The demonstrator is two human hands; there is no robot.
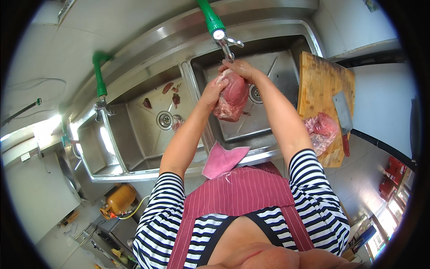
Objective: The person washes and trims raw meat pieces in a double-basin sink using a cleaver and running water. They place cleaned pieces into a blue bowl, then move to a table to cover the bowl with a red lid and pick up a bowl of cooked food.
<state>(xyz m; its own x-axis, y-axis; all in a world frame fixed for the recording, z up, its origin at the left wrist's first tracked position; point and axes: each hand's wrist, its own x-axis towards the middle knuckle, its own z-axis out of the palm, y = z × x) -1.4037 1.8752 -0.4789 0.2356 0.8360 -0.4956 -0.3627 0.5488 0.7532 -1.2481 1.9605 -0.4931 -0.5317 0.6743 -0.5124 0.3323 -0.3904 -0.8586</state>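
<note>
A large piece of raw red meat (233, 92) with pale fat hangs over the right sink basin. My left hand (215, 90) grips its left side, thumb across the front. At the upper end, my right hand (240, 70) holds the meat from above, its fingers right under the spout of the metal tap (224, 43). Some of those fingertips are hidden behind the meat. Below lies the right basin (231, 131), with a drain strainer (256, 94) partly behind my right forearm and a small dark scrap (247, 114) on its floor.
The left basin (134, 131) holds several meat scraps (176, 100) around its drain (165, 120). A wooden cutting board (314, 80) at the right carries another raw meat piece (324, 129) and a cleaver (343, 109). Over the front rim hangs a pink cloth (223, 159). An orange gas cylinder (120, 200) stands lower left.
</note>
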